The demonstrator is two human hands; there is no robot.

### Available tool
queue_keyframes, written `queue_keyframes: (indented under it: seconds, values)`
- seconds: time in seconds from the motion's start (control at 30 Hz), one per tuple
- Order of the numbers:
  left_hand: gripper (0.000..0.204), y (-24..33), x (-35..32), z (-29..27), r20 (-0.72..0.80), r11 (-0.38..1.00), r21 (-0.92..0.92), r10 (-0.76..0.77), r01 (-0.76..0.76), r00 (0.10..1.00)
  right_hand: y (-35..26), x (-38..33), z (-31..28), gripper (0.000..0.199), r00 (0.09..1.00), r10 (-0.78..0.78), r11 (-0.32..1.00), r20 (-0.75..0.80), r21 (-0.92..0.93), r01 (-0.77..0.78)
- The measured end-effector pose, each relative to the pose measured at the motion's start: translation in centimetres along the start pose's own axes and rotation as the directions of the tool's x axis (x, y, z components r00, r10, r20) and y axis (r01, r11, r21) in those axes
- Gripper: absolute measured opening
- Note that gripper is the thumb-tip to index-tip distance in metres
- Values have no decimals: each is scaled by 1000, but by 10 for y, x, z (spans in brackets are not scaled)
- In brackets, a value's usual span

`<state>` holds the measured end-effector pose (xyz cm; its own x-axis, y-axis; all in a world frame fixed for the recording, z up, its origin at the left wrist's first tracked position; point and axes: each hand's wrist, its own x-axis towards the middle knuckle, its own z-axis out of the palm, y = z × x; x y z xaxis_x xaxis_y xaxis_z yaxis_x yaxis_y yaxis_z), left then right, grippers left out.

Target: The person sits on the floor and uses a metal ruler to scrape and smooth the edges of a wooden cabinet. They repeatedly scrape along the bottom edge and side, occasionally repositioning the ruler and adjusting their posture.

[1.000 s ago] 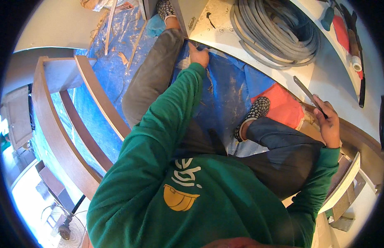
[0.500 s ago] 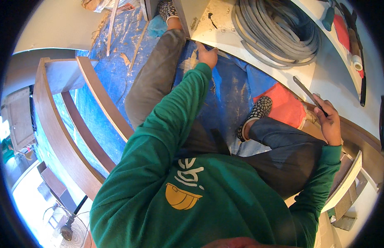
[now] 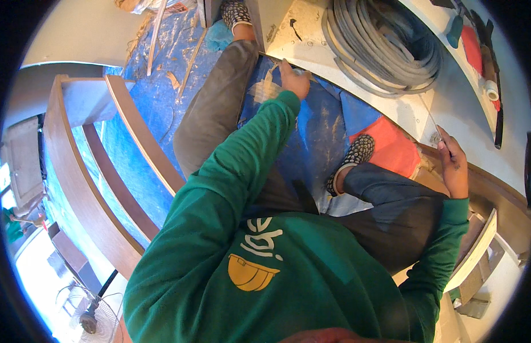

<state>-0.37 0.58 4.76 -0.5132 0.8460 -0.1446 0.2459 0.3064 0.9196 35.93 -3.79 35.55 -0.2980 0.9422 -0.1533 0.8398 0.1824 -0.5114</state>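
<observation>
My left hand point(image 3: 295, 81) is at the front edge of a white panel point(image 3: 302, 54). Its thumb and one finger are apart along that edge, and the other fingers are hidden. Over to the right, my right hand point(image 3: 453, 163) is closed on a thin, flat metal tool point(image 3: 432, 118), which shows almost edge-on beside the panel's near corner. Its exact kind cannot be made out. Beneath my left hand lies a dusty blue tarp point(image 3: 317, 114).
A grey cable coil point(image 3: 385, 51) rests on the panel. Tools, including a teal-handled one point(image 3: 455, 30), lie on a white ledge at right. A wooden frame point(image 3: 85, 188) stands left, near a fan point(image 3: 89, 320). Red cloth point(image 3: 394, 150) lies by my right foot.
My left hand has shifted slightly right along the panel edge. My right hand has turned the tool, so its broad side no longer shows.
</observation>
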Motion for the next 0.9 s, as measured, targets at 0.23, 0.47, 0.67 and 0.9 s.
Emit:
queue_keyframes:
  seconds: [0.23, 0.47, 0.67, 0.9]
  values:
    - [42, 40, -51, -8, 438, 1000, 5, -8, 6, 899, -39, 23, 34, 29, 979, 195, 912, 65, 355, -206]
    - [38, 127, -88, -72, 820, 944, -298, 180, 138, 543, -98, 53, 115, 28, 946, 97, 508, 310, 802, -315]
    - [32, 146, -131, -85, 699, 774, -604, 403, 187, 591, -124, 54, 135, 29, 933, 137, 483, 333, 800, -356]
    - [29, 145, -113, -101, 691, 916, -31, 310, -401, 653, -96, 37, 92, 32, 980, -111, 955, 163, 292, 60]
